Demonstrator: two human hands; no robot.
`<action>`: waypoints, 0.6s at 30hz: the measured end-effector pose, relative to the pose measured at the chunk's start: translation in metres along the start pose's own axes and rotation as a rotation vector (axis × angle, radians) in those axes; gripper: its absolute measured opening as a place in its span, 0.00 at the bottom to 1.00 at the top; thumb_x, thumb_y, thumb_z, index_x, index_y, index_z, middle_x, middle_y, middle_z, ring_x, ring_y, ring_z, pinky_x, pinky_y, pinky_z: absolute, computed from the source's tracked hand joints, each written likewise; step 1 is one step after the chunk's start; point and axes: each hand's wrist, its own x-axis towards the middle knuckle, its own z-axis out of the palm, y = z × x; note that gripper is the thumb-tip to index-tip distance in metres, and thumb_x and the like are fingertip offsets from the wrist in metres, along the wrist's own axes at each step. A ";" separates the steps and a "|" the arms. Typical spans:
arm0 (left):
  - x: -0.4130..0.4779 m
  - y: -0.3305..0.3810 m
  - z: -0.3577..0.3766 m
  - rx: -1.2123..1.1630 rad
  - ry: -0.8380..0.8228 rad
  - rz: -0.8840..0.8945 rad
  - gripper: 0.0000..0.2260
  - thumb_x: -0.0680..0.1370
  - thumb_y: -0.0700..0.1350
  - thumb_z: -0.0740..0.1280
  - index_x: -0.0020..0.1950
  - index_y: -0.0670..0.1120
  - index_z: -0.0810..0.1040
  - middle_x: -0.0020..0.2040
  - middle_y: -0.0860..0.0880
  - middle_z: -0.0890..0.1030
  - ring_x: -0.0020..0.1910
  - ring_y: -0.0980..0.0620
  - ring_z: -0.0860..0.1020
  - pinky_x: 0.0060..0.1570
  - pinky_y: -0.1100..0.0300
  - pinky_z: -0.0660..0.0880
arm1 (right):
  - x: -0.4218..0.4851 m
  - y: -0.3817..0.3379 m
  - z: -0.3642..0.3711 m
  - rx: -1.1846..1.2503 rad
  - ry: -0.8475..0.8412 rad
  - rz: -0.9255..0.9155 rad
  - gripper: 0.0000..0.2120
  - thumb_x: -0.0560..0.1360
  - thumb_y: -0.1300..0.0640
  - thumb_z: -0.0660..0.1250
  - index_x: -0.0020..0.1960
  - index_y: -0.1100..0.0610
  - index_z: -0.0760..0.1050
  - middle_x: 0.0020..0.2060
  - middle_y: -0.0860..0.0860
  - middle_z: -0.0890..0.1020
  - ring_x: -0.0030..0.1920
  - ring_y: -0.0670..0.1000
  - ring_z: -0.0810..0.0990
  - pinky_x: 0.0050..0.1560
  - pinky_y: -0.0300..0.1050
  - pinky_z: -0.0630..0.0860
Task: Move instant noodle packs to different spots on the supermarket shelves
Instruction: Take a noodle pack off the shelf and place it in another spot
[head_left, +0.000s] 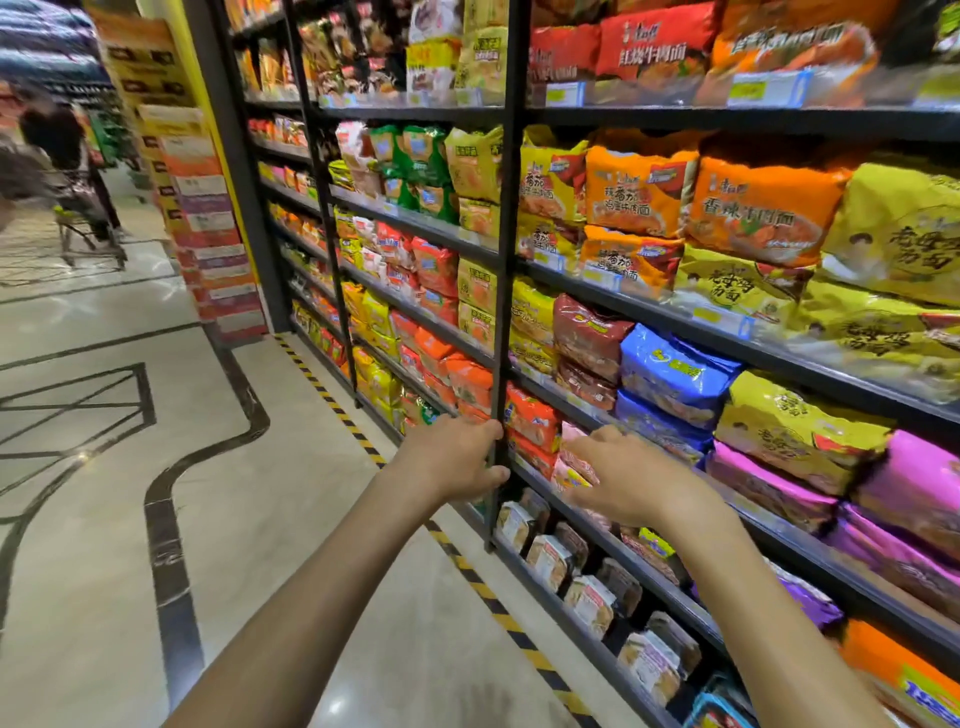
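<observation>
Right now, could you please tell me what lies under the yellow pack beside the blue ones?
A pink pack lies under the yellow pack, its front edge showing. Its top is covered, and anything behind it cannot be seen.

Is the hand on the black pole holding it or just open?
Holding it: the left hand has its fingers and thumb curled round the black metal shelf post.

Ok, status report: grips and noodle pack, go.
Left grip holds the shelf post. Right grip open, fingers at the pink noodle pack. Pack on shelf, nothing blocking.
</observation>
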 end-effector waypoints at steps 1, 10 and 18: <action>0.001 -0.013 -0.002 -0.008 0.006 -0.015 0.24 0.83 0.60 0.61 0.75 0.50 0.67 0.70 0.46 0.75 0.69 0.43 0.73 0.60 0.45 0.77 | 0.010 -0.010 -0.003 -0.004 0.005 -0.015 0.30 0.80 0.41 0.62 0.78 0.49 0.60 0.75 0.54 0.64 0.72 0.59 0.66 0.67 0.57 0.71; 0.013 -0.131 -0.009 -0.026 0.064 -0.173 0.24 0.83 0.60 0.61 0.76 0.50 0.67 0.71 0.46 0.74 0.71 0.42 0.71 0.61 0.45 0.74 | 0.107 -0.088 -0.020 -0.026 0.000 -0.131 0.30 0.81 0.42 0.61 0.78 0.52 0.59 0.75 0.54 0.62 0.73 0.60 0.65 0.64 0.56 0.74; 0.070 -0.242 -0.015 -0.026 0.062 -0.247 0.25 0.83 0.61 0.61 0.77 0.53 0.66 0.71 0.47 0.75 0.71 0.43 0.71 0.62 0.45 0.75 | 0.224 -0.145 -0.040 -0.003 0.000 -0.201 0.35 0.80 0.41 0.62 0.81 0.46 0.51 0.80 0.51 0.55 0.77 0.59 0.61 0.69 0.55 0.70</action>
